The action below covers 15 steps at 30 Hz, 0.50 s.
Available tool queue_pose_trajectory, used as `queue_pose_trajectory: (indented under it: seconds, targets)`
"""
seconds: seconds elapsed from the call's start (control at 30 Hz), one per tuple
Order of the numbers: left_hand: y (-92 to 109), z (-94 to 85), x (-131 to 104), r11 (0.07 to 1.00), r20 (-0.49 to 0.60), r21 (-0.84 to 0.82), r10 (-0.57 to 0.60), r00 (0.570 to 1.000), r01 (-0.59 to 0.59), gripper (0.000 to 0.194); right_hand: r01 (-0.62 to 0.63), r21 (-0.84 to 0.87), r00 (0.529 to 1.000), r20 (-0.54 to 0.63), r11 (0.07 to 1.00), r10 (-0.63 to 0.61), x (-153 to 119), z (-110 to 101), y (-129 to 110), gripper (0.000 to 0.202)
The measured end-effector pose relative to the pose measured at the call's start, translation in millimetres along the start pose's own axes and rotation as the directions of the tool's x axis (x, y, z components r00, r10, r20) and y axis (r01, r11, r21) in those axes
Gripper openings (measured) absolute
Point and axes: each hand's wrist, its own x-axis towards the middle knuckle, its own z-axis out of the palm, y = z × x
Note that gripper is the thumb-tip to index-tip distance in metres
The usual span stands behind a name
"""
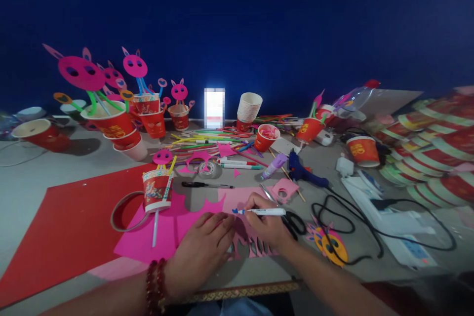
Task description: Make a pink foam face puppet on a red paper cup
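Observation:
My right hand [264, 227] grips a white marker [272, 212] with a blue tip, its point at a small blue mark on the light pink paper [242, 193]. My left hand [205, 244] lies flat with fingers stretched out, pressing on the paper beside the marker tip. Cut-out gaps run along the paper's near edge. Under and left of my left hand spreads magenta paper [163, 232]. On it stands a decorated paper cup [157, 190] with a straw below and a small pink face above. Black-handled scissors [295, 226] lie just right of my right hand.
Red cardboard [74, 227] and a tape roll [120, 224] lie left. A black pen [205, 185], glue stick [274, 166] and blue glue gun [305, 173] are beyond my hands. A black cable [348, 197] loops near a power strip [403, 244]; stacked cups [440, 153] rise at right.

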Motion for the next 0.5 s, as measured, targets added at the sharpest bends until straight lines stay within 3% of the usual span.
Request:
queue_pose_trajectory:
  seconds: [0.5]
  targets:
    - [0.0,-0.9,0.1,1.000,-0.012,-0.001,0.012,1.000,-0.012,0.044,0.013,-0.059,1.000,-0.001,0.998,-0.013,1.5,0.7,0.5,0.015]
